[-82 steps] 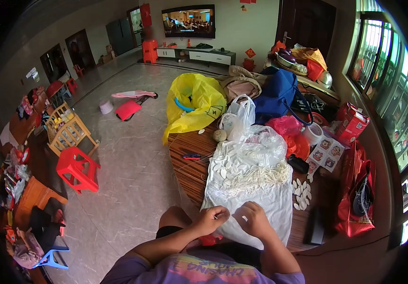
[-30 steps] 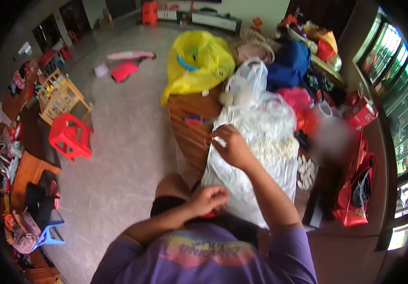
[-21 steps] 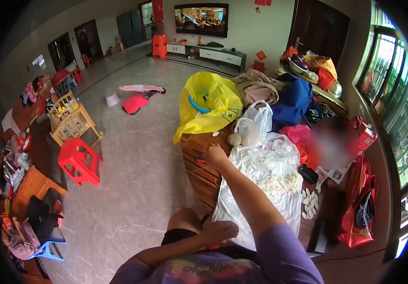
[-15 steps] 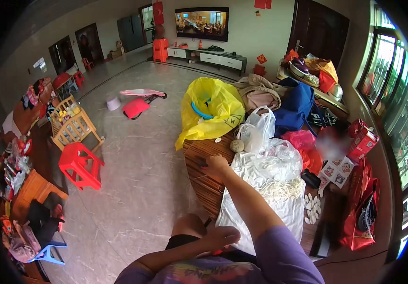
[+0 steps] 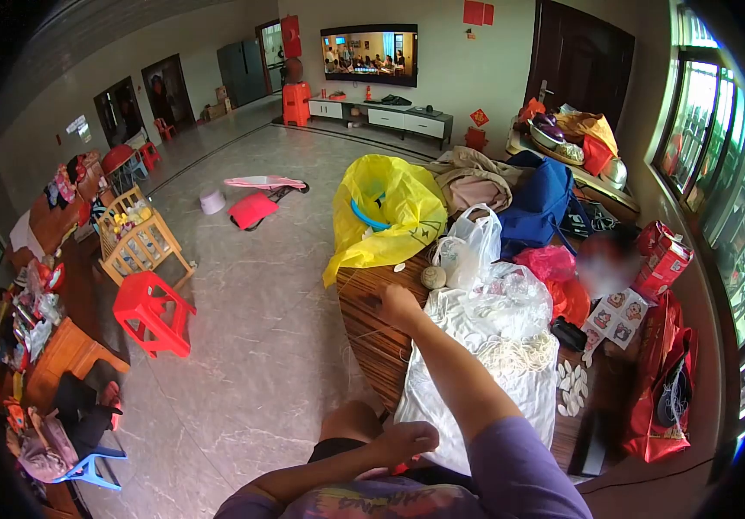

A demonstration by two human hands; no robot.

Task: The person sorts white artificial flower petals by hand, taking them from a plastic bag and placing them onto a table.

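Note:
My right hand [image 5: 399,308] reaches over the striped wooden table [image 5: 366,322], closed, its fingertips turned away from view; anything in it is hidden. Just past it lie a small white oval piece [image 5: 399,267] and a round beige ball [image 5: 432,277]. My left hand [image 5: 409,438] is curled low above my lap, beside the front edge of a white cloth [image 5: 442,389]; I cannot make out what it grips, if anything. On the cloth rests a bundle of cream string [image 5: 518,353]. Several white oval pieces [image 5: 572,389] lie to its right.
A yellow plastic bag [image 5: 364,246] with a blue rim inside stands at the table's far left. Behind the cloth are white plastic bags [image 5: 475,246] and a blue bag [image 5: 535,203]. A red gift bag [image 5: 649,389] stands right. A red stool [image 5: 154,311] is on the floor left.
The view has tipped slightly, so the room sits a little lower. My right hand's fingers, stretched left over the table before, are now drawn in and hidden. My left hand has barely moved.

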